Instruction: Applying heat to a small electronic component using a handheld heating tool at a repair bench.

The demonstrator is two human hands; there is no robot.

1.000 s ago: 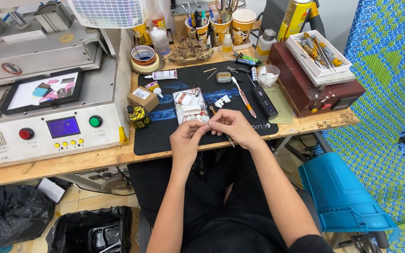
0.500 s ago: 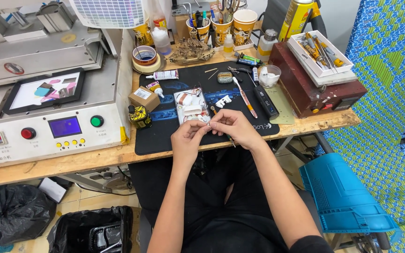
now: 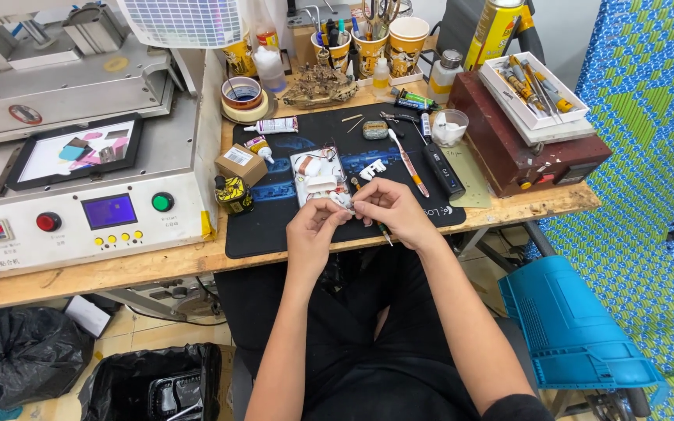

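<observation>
The small white part (image 3: 340, 203) is pinched between both the left hand (image 3: 311, 228) and the right hand (image 3: 388, 209) (just above the black mat (image 3: 274, 226)) and is best kept low and steady.

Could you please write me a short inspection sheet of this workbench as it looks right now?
Surface: wooden bench with a black mat on top.
Job's things: small white part pinched between both hands over the mat's front edge; white tray of small parts just behind it.
Clutter: glue tube, tape roll, small cardboard box, cups of tools, white box of tools.
Grippers: left hand and right hand both grip the part.
Cables: nothing seen clearly.
Surroundings: grey machine with buttons on the left, black bin bags on the floor, blue case.
</observation>
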